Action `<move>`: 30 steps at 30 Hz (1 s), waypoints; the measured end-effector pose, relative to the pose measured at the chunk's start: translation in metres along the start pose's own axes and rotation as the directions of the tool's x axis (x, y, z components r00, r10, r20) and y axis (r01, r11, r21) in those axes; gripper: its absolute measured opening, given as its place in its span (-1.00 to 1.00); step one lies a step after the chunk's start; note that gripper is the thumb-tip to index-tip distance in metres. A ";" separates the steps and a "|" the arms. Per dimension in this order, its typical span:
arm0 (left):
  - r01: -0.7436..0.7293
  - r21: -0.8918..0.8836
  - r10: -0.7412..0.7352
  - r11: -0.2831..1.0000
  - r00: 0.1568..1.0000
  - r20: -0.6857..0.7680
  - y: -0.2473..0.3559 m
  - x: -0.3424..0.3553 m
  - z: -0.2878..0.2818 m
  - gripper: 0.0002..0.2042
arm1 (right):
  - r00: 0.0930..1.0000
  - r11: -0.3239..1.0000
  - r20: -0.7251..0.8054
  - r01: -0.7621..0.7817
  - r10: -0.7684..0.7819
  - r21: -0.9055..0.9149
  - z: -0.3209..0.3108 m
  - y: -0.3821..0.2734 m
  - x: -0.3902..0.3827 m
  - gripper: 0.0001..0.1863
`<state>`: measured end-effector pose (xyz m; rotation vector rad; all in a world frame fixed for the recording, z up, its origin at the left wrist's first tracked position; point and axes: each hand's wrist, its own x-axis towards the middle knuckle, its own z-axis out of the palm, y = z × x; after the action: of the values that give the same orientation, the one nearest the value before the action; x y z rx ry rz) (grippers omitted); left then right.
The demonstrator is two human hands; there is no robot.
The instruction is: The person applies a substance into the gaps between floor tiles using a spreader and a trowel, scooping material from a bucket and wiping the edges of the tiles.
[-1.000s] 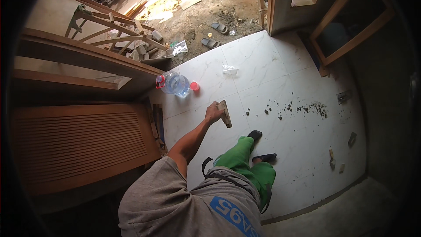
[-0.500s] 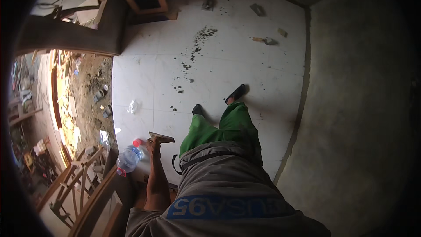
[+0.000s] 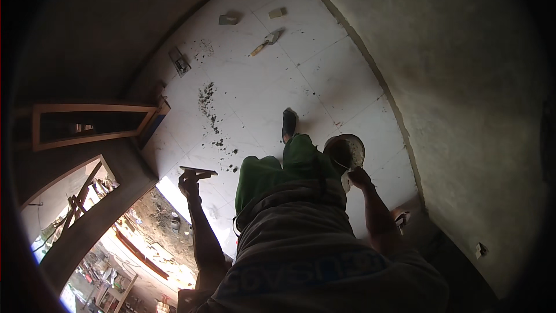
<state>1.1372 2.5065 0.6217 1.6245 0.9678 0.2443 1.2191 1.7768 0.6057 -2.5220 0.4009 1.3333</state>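
Note:
My left hand (image 3: 187, 186) is closed on a flat plastering float (image 3: 202, 172), held level out to my left above the floor. On my right side, my right hand (image 3: 360, 178) grips the thin handle of a round bucket (image 3: 362, 149) with a pale, stained rim. What the bucket contains is too dark to make out. Ahead of my feet a pointing trowel (image 3: 267, 42) with a wooden handle lies on the floor. Beyond it are a yellowish block (image 3: 277, 13) and a grey flat tool (image 3: 229, 19). Another float (image 3: 179, 61) rests farther left.
Dark mortar crumbs (image 3: 207, 104) are scattered over the white tiled floor (image 3: 260, 87). A bare grey wall (image 3: 457, 81) rises on the right. To the left stand a wooden-framed panel (image 3: 92, 108) and a bright doorway with rubble (image 3: 156, 214) outside.
My view and body have turned to the right. My right hand has come into sight with the bucket. The water bottle on the left is out of view. The left hand still holds the float.

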 end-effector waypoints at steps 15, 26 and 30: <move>0.227 0.100 -0.239 0.969 0.963 0.126 0.074 0.170 0.100 -0.82 | 0.811 0.585 -0.030 0.395 -0.584 -0.709 -0.115 -0.133 0.154 -0.85; 0.287 0.215 -0.290 0.933 0.957 -0.021 0.053 0.350 0.090 -0.84 | 0.741 0.671 -0.078 0.551 -0.666 -0.496 -0.106 -0.404 0.282 -0.78; 0.172 0.302 -0.190 0.938 0.981 0.031 0.053 0.414 0.106 -0.83 | 0.875 0.854 -0.148 0.483 -0.461 0.195 -0.083 -0.533 0.356 -0.71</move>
<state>1.4903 2.7194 0.4980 1.7895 1.1421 -0.0817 1.6661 2.1991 0.4077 -2.2908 -0.0582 0.9211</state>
